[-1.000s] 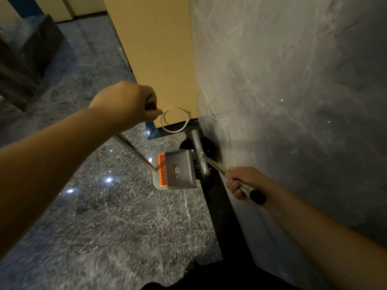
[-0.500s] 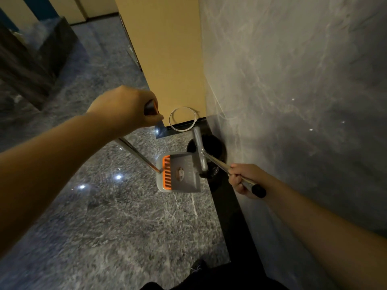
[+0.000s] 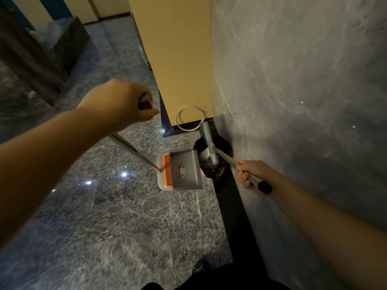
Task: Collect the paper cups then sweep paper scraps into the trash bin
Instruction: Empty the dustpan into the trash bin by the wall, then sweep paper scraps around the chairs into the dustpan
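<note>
Left of the trash bin (image 3: 213,159), the left hand (image 3: 117,101) has its fingers curled round the dustpan (image 3: 181,170) handle; the pan's lip sits just beside the bin rim. Right of the bin, the right hand (image 3: 251,174) grips the broom (image 3: 209,147), head over the opening. Best to tip the pan steeply and brush scraps inward, keeping the lip over the rim.

No legible text; small sticker on dustpan (image 3: 180,171) too blurred.
</note>
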{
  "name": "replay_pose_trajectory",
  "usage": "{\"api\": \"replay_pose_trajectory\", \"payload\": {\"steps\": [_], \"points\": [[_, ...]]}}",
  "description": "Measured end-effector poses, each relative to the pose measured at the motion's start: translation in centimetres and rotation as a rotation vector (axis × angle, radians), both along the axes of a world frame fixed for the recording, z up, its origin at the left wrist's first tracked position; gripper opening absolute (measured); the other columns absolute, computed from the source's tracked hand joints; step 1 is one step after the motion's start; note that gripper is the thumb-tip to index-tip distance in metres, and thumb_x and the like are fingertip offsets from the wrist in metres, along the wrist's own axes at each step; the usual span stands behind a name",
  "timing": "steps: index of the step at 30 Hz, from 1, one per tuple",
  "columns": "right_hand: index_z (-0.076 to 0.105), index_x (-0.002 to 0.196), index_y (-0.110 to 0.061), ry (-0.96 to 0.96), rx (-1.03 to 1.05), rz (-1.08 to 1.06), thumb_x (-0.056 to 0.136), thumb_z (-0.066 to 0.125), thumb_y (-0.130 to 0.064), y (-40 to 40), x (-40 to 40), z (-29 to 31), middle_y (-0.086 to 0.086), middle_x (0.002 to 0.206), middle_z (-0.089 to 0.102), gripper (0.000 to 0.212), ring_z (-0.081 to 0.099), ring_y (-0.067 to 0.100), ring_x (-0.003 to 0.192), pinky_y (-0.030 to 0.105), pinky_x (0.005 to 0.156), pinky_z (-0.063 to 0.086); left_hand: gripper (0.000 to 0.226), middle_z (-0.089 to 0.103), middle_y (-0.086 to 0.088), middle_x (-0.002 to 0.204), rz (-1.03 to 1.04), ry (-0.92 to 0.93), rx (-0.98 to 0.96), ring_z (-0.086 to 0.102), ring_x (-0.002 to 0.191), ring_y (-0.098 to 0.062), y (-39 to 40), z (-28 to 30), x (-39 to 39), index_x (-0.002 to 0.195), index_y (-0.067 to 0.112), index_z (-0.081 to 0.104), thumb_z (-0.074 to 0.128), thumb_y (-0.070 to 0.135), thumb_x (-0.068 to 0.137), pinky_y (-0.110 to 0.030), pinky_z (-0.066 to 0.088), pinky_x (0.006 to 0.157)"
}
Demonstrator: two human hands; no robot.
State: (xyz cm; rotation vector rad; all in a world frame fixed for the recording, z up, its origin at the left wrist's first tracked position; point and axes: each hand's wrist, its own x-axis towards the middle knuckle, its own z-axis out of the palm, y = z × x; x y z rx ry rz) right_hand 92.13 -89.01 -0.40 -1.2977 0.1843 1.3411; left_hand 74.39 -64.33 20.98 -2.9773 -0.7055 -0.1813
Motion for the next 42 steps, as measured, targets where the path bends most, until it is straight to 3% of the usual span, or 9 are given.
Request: {"api": "replay_pose_trajectory", "payload": {"steps": [7,13,19,22,24,26,29,35,42], "points": [[0.042,0.102,-0.018,-0.001,-0.012,0.016,0.100,0.039,-0.009,-0.7,0.2,0.3,-0.001,0.050,0.045,0.010,0.045,0.004,0.035,0.016,0.031,0.038,0.033,0.050,0.006,0.073,0.017,0.028,0.004,0.055,0.069,-0.016,-0.1,0.0,-0.4,0.105,0.019,0.061,0.063,0.047,0.087,-0.029,0.042,0.060],[0.040,0.089,-0.023,0.011,0.027,0.024,0.099,0.040,-0.011,-0.6,-0.8,1.2,-0.002,0.050,0.045,0.016,0.044,0.003,0.036,0.017,0.031,0.037,0.033,0.059,-0.003,0.085,0.049,0.029,-0.004,0.059,0.078,-0.022,0.0,-0.6,-0.5,0.105,0.019,0.061,0.061,0.047,0.089,-0.033,0.047,0.064],[0.038,0.089,-0.024,-0.028,0.033,0.078,0.098,0.041,-0.008,0.0,-1.8,2.0,-0.002,0.049,0.046,0.019,0.043,0.003,0.037,0.017,0.032,0.036,0.029,0.050,0.005,0.074,0.099,-0.057,-0.017,0.045,0.063,-0.011,0.1,-1.9,-1.8,0.101,0.019,0.062,0.064,0.045,0.089,-0.021,0.028,0.048],[0.042,0.106,-0.022,-0.055,0.014,0.135,0.099,0.041,-0.008,0.6,-2.3,2.5,0.000,0.052,0.046,0.016,0.043,0.003,0.037,0.017,0.033,0.036,0.027,0.053,0.004,0.078,0.125,-0.093,-0.034,0.048,0.067,-0.014,0.0,-2.8,-3.3,0.098,0.021,0.063,0.065,0.045,0.087,-0.023,0.028,0.049],[0.035,0.132,-0.025,-0.073,0.000,0.159,0.099,0.041,-0.007,1.2,-3.0,2.8,0.002,0.056,0.045,0.038,0.044,0.004,0.038,0.016,0.034,0.035,0.026,0.057,0.002,0.078,0.161,-0.111,-0.053,0.050,0.068,-0.016,-0.1,-3.4,-4.7,0.095,0.022,0.062,0.065,0.047,0.086,-0.025,0.030,0.049],[0.027,0.145,-0.022,-0.096,-0.009,0.202,0.099,0.041,-0.007,1.9,-3.8,3.0,0.002,0.059,0.044,0.050,0.043,0.004,0.038,0.016,0.034,0.035,0.027,0.059,0.001,0.077,0.211,-0.115,-0.072,0.053,0.069,-0.018,-0.3,-4.2,-6.3,0.094,0.024,0.061,0.065,0.050,0.086,-0.026,0.034,0.051],[0.022,0.149,-0.016,-0.129,-0.036,0.289,0.100,0.039,-0.006,3.2,-5.1,3.1,0.002,0.058,0.042,0.053,0.042,0.003,0.037,0.016,0.033,0.034,0.029,0.059,0.001,0.079,0.279,-0.118,-0.080,0.056,0.071,-0.021,-0.8,-5.6,-8.7,0.097,0.025,0.061,0.063,0.052,0.086,-0.029,0.039,0.057],[0.016,0.153,-0.020,-0.123,-0.076,0.413,0.100,0.040,-0.005,6.6,-8.0,2.3,0.003,0.057,0.042,0.060,0.042,0.004,0.035,0.017,0.033,0.033,0.026,0.052,0.007,0.073,0.438,-0.154,-0.143,0.049,0.066,-0.018,-1.3,-8.7,-14.0,0.096,0.024,0.062,0.066,0.048,0.086,-0.025,0.029,0.050],[0.019,0.150,-0.023,-0.108,-0.125,0.546,0.099,0.042,-0.005,12.4,-13.4,0.3,0.003,0.057,0.046,0.059,0.045,0.006,0.035,0.018,0.032,0.035,0.027,0.058,0.002,0.076,0.639,-0.128,-0.228,0.055,0.068,-0.022,0.2,-11.0,-21.5,0.101,0.025,0.062,0.063,0.049,0.088,-0.029,0.044,0.056]]}}
